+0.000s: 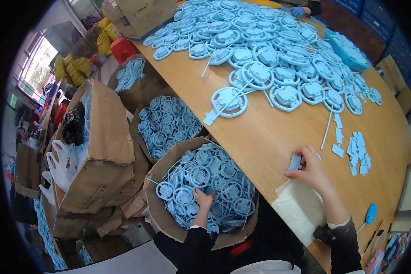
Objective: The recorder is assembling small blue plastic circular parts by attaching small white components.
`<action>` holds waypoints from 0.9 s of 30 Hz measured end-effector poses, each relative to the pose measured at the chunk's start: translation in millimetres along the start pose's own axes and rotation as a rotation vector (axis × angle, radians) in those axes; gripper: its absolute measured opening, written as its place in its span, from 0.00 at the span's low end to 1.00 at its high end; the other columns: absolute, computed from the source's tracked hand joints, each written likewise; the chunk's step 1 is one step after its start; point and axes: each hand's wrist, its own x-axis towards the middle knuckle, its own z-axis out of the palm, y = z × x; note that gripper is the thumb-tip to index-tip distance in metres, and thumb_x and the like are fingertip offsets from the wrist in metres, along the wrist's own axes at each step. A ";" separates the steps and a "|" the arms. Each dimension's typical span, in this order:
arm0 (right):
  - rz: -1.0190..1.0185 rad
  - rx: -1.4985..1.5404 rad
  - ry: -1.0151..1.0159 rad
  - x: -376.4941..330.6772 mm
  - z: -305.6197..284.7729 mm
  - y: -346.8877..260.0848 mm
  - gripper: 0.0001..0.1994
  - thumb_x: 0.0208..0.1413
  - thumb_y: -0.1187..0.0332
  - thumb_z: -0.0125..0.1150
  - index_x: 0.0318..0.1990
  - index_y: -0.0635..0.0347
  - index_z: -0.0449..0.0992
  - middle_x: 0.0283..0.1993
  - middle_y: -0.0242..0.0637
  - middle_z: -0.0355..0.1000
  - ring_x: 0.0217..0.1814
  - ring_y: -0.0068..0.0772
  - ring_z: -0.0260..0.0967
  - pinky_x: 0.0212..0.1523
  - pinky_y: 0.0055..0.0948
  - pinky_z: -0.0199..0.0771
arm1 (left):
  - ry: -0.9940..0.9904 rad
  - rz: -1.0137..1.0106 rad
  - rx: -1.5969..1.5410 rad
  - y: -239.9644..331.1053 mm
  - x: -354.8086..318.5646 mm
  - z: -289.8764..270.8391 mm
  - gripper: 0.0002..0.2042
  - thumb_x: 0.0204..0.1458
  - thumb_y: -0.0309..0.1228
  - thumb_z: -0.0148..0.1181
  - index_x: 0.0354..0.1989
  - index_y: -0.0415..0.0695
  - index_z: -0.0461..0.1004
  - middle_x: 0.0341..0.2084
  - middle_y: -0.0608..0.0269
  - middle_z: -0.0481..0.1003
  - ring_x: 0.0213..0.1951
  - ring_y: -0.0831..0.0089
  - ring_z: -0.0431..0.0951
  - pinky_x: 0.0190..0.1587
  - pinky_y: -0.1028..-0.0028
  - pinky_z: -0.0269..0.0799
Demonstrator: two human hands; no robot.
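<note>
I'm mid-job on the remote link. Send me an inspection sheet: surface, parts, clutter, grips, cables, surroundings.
Surface: wooden table, a pale sheet at its near edge.
Parts: heap of round light-blue parts across the far side; small flat pieces grouped to the right.
Clutter: blue oval-headed item near the right edge; printed carton at the far left.
Grips: right grip holds a small blue piece; left grip is among round parts in the nearest cardboard box, hold unclear.
Cables: nothing seen.
Surroundings: yellow bags at far left; a co-worker's blue-gloved hand at the table's far side.
</note>
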 end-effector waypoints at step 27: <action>-0.922 0.142 0.111 -94.4 17.6 -156.0 0.13 0.31 0.82 0.57 0.32 0.63 0.73 0.35 0.40 0.69 0.33 0.36 0.68 0.29 0.26 0.69 | -0.317 0.123 -1.413 132.8 -192.0 -210.9 0.25 0.44 0.23 0.56 0.54 0.41 0.59 0.45 0.57 0.65 0.43 0.69 0.70 0.39 0.72 0.71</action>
